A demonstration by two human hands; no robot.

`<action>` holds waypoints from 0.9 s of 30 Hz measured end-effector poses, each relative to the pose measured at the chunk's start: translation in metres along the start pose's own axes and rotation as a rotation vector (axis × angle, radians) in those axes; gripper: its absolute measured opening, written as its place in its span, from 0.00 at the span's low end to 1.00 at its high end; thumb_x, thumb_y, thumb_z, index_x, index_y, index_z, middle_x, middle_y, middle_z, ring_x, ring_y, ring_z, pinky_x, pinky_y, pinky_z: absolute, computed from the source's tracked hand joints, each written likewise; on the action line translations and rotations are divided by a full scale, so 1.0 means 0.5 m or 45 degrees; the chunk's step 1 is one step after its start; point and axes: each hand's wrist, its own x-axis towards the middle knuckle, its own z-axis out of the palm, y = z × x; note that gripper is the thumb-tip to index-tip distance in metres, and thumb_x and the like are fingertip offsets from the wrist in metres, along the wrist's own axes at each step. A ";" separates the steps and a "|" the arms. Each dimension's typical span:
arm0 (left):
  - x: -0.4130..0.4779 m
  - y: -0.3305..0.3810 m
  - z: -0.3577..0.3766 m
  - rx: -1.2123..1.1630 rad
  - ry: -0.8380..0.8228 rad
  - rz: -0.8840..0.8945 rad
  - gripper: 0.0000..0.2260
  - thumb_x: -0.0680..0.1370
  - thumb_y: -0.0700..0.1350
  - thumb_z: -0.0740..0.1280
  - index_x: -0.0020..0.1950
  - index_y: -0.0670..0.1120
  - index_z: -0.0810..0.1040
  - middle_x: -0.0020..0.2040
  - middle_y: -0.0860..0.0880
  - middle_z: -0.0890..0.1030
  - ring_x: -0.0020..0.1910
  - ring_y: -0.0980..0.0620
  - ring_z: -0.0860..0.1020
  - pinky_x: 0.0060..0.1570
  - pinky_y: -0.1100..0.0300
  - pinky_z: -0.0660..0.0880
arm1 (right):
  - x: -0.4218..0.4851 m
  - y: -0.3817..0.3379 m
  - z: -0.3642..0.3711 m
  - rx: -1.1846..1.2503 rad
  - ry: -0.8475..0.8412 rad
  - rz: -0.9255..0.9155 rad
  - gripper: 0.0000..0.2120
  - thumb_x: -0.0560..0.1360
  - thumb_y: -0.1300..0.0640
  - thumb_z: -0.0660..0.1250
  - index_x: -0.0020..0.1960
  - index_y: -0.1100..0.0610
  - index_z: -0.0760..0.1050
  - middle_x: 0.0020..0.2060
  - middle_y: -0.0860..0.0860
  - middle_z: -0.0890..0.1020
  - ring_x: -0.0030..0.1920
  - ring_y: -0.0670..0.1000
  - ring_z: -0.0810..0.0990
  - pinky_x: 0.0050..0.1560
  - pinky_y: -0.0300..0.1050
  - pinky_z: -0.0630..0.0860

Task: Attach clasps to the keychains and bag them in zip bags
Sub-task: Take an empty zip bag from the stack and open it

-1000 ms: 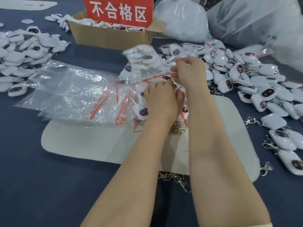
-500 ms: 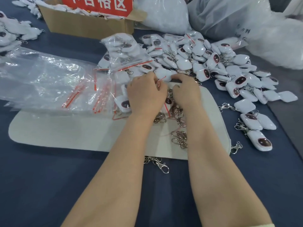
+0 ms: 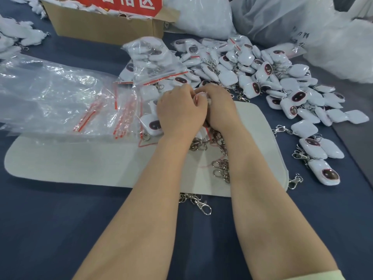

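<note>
My left hand [image 3: 179, 112] and my right hand [image 3: 220, 110] are pressed together over the far edge of the white felt mat [image 3: 80, 162]. Both pinch a small zip bag [image 3: 201, 96] with a red strip; the fingers hide most of it and what it holds. Beside my left hand lies a white keychain [image 3: 151, 124] with a dark oval face. Loose metal clasps [image 3: 222, 166] lie on the mat under my right wrist. A big pile of white keychains [image 3: 262, 77] spreads to the right. A filled zip bag [image 3: 153, 63] rests just beyond my hands.
A stack of empty clear zip bags [image 3: 60, 98] lies to the left. A cardboard box [image 3: 105, 27] with a red sign stands at the back, large plastic sacks [image 3: 272, 17] beside it. One clasp [image 3: 201, 205] lies off the mat's near edge on the blue cloth.
My hands came down from a raised position with the bag to the mat, then drew close together until the fingers met. The camera view shifted right and down.
</note>
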 end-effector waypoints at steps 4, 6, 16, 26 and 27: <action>0.003 0.002 -0.007 0.010 -0.063 -0.030 0.11 0.75 0.53 0.63 0.50 0.48 0.78 0.46 0.49 0.81 0.49 0.46 0.77 0.54 0.51 0.73 | 0.001 0.000 0.000 -0.095 -0.049 0.031 0.19 0.77 0.57 0.61 0.67 0.51 0.72 0.63 0.54 0.76 0.67 0.58 0.69 0.66 0.51 0.66; 0.009 0.005 -0.017 -0.108 -0.161 -0.085 0.11 0.75 0.55 0.64 0.49 0.49 0.78 0.47 0.52 0.81 0.50 0.50 0.77 0.54 0.53 0.73 | -0.001 0.000 0.001 -0.144 -0.039 0.043 0.18 0.76 0.57 0.61 0.64 0.50 0.75 0.60 0.56 0.78 0.63 0.60 0.72 0.62 0.50 0.69; 0.016 0.021 -0.036 -0.380 0.024 -0.132 0.11 0.82 0.44 0.54 0.49 0.43 0.74 0.38 0.51 0.75 0.35 0.54 0.72 0.39 0.60 0.71 | 0.004 -0.002 -0.046 1.614 0.635 0.737 0.12 0.84 0.52 0.52 0.52 0.58 0.70 0.45 0.55 0.80 0.38 0.50 0.83 0.45 0.45 0.82; -0.002 0.006 0.006 -0.003 -0.366 -0.062 0.29 0.81 0.62 0.43 0.76 0.48 0.58 0.76 0.47 0.61 0.75 0.46 0.57 0.72 0.47 0.53 | 0.002 0.001 -0.042 1.703 0.639 0.756 0.15 0.83 0.53 0.54 0.42 0.57 0.72 0.38 0.55 0.80 0.32 0.51 0.81 0.37 0.43 0.81; 0.000 0.004 0.006 -0.047 -0.368 -0.103 0.29 0.81 0.62 0.42 0.76 0.48 0.59 0.76 0.47 0.62 0.75 0.46 0.58 0.71 0.46 0.55 | 0.003 0.001 -0.042 1.695 0.634 0.752 0.15 0.83 0.53 0.54 0.42 0.57 0.72 0.38 0.56 0.80 0.32 0.51 0.81 0.38 0.43 0.82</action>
